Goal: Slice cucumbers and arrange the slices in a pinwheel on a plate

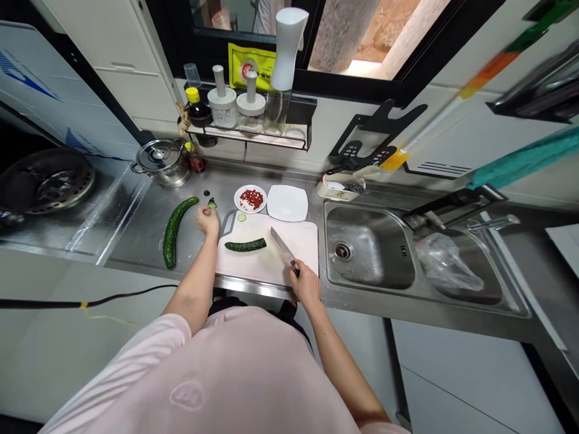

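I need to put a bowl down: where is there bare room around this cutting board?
Bare steel counter lies between the long cucumber and the pot. The cutting board has a bare strip below the cucumber piece. It's crowded behind the board, around the chili plate and square white plate.

No legible text; yellow packet [251,65] printing too blurred to read.

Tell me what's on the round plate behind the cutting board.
Chopped red pieces, probably chili, lie heaped across the middle of the round white plate. Its rim shows bare around them; the plate surface directly beneath the pile is covered and cannot be seen.
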Motion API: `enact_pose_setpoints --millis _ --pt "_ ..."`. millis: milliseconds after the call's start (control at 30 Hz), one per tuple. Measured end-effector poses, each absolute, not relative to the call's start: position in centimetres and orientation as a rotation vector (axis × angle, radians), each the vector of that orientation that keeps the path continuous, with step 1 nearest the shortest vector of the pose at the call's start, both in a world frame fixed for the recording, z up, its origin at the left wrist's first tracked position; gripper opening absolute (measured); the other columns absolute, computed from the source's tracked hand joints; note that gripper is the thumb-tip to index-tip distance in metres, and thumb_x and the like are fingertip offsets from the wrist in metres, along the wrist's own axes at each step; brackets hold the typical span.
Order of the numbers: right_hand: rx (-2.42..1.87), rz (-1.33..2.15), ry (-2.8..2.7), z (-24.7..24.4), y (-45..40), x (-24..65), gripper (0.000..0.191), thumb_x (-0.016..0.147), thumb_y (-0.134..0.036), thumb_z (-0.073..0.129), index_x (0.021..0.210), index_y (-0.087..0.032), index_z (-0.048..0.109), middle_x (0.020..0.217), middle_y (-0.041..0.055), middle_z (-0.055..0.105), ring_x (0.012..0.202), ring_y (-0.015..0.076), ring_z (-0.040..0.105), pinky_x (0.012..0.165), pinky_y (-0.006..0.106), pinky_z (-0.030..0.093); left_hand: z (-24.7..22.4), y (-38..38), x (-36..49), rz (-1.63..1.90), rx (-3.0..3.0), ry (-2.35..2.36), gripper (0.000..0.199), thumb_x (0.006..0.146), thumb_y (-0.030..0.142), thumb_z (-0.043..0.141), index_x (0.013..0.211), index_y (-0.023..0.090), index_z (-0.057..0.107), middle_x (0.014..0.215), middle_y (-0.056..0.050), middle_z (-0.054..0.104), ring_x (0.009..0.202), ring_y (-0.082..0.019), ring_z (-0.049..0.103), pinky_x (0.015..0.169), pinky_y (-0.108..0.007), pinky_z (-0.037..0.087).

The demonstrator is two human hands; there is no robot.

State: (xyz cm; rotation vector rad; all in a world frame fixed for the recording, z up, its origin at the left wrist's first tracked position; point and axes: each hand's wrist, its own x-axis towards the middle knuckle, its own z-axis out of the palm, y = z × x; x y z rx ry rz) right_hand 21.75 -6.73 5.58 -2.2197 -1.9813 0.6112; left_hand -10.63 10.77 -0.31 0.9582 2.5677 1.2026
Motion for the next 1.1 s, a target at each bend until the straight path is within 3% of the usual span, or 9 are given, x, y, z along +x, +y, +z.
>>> enact_pose_setpoints --millis 200,600,1100 --pt "-2.283 0.661 -1.924 6.1 -6.2 21.1 0.034 0.090 -0.033 0.040 0.119 -0.024 0.057 0.099 0.0044 0.067 0.090 0.0179 0.061 0.073 0.025 0.037 1.1 6.4 -5.3 1.319 1.294 2.240 0.023 0.082 0.033 0.054 0.101 0.020 0.055 0.084 -0.001 0.059 0.068 -0.012 0.054 0.071 -0.023 0.043" --pt "-2.226 0.747 -1.927 6.0 -5.6 20.5 0.037 0.092 -0.036 0.037 0.122 -0.024 0.054 0.096 0.0044 0.069 0.088 0.0179 0.062 0.072 0.025 0.037 1.6 0.4 -1.7 1.067 2.061 1.716 0.016 0.085 0.029 0.053 0.092 0.022 0.065 0.093 -0.006 0.064 0.090 -0.019 0.058 0.083 -0.032 0.044" --pt "-2.215 0.795 -2.243 7.3 -3.9 17.8 0.029 0.097 -0.030 0.029 0.109 -0.017 0.052 0.092 0.0102 0.066 0.084 0.0193 0.062 0.069 0.025 0.035 -0.2 1.5 -0.5 0.878 2.294 1.490 0.023 0.088 0.031 0.050 0.099 0.026 0.069 0.096 -0.006 0.063 0.091 -0.017 0.058 0.082 -0.032 0.046"
